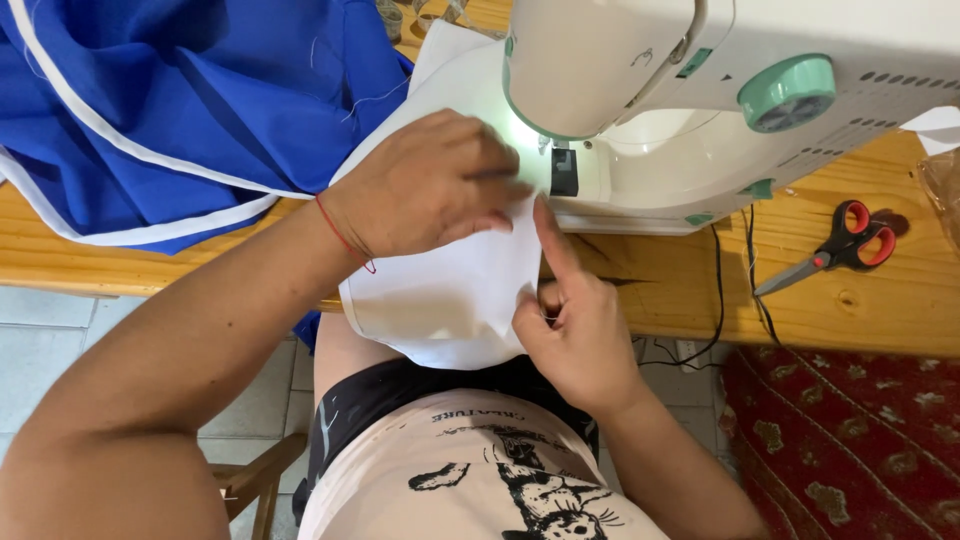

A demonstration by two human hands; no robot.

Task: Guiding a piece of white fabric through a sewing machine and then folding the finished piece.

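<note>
A piece of white fabric [450, 290] lies on the wooden table [880, 300] and runs under the head of a white sewing machine [700, 90] with mint-green knobs. My left hand [435, 185] presses flat on the fabric just left of the needle area, fingers spread toward the lit presser foot. My right hand [570, 320] pinches the fabric's right edge near the table's front, with its index finger pointing up toward the machine. A thin red thread circles my left wrist.
Blue fabric with white piping [190, 110] is heaped at the left of the table. Scissors with red-and-black handles [840, 248] lie at the right. Black cables [735, 290] hang over the table's front edge. A red patterned rug [850, 440] and tiled floor lie below.
</note>
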